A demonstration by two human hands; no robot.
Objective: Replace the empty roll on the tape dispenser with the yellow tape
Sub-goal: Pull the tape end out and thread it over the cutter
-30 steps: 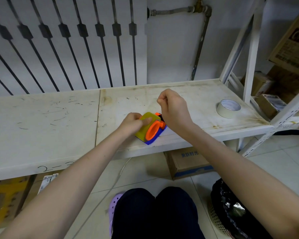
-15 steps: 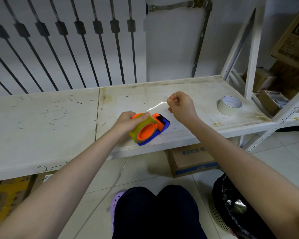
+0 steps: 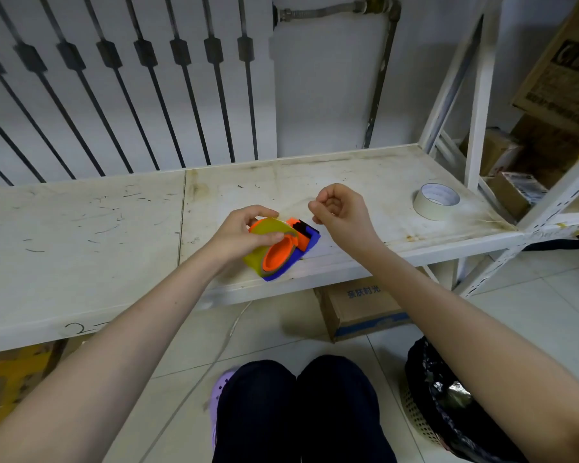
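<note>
Left hand (image 3: 239, 233) clamps the yellow tape (image 3: 268, 243) on the dispenser (image 3: 290, 252), pinning it to the shelf (image 3: 81, 228) so the end can be drawn off. Right hand (image 3: 340, 212), just beside, is pinched shut; on tape, I cannot tell. The empty roll (image 3: 436, 201) sits well right, nothing between.

We note a scuffed white worktop (image 3: 81, 228) against a white wall (image 3: 321, 81) with dark railing bars (image 3: 214, 78), a pipe (image 3: 380, 78), pale tiled floor (image 3: 532, 312), cardboard boxes (image 3: 361, 307).
</note>
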